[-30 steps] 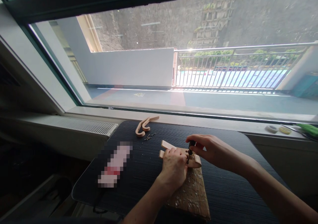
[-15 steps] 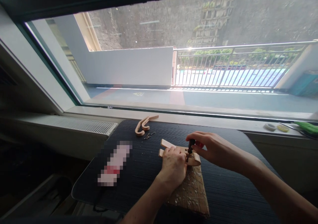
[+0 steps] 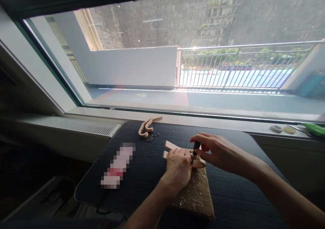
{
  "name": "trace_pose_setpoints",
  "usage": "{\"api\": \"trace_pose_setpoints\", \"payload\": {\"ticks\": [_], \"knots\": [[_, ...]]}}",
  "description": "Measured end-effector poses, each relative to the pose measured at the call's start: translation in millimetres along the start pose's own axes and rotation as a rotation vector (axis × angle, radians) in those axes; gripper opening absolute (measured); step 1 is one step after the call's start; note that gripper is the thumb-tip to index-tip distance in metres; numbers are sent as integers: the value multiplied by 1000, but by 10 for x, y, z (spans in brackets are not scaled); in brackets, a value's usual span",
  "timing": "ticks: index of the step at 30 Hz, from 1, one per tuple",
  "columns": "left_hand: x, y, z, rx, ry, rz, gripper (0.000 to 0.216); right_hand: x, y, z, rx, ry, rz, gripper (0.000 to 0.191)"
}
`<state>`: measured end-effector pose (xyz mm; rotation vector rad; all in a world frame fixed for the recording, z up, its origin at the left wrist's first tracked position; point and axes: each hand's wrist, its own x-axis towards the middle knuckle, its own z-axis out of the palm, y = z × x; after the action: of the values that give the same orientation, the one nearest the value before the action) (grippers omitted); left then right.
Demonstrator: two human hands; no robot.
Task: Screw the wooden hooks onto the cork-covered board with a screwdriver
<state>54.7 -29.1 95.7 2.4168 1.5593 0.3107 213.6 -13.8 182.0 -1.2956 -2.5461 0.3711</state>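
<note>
My left hand is closed over a pale curved wooden hook piece, pressing it down on a rough wooden block. Two light ends of wood stick out past the fingers on the far left side; whether they belong to one piece is hidden. In my right hand is a screwdriver with a dark and red handle, gripped between thumb and fingers. It stands nearly upright, its tip at the wooden piece just right of my left hand.
Two curved wooden hooks lie at the back of the black table, with several screws beside them. A blurred-out pinkish item is on the left. Rolls of tape and a green object rest on the windowsill.
My right hand and the screwdriver handle have turned slightly; less of its red part shows. My left hand stays on the wooden piece. The view has shifted a little.
</note>
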Motion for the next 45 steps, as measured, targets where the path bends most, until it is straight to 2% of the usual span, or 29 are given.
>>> {"api": "trace_pose_setpoints", "payload": {"ticks": [6, 15, 22, 26, 34, 41, 45], "knots": [[-8, 4, 4, 5, 22, 8, 14, -9, 15, 29, 39, -15, -50, 23], [-4, -2, 15, 2, 15, 17, 14, 19, 58, 111, -40, 31, 34, 17], [-7, -7, 25, 20, 55, 39, 13, -45, 38, 66, -1, -8, 21, 36], [-7, -13, 42, 20, 59, 41, 14, -64, 30, 54, 33, -11, -11, 31], [0, -15, 49, 4, 58, 45, 12, -34, 42, 107, -6, 12, 52, 20], [-2, -6, 13, 5, 62, 39, 13, -57, 44, 39, 24, 0, 26, 34], [0, -2, 13, 8, 56, 39, 13, -63, 38, 45, 34, -3, -13, 23]]}}
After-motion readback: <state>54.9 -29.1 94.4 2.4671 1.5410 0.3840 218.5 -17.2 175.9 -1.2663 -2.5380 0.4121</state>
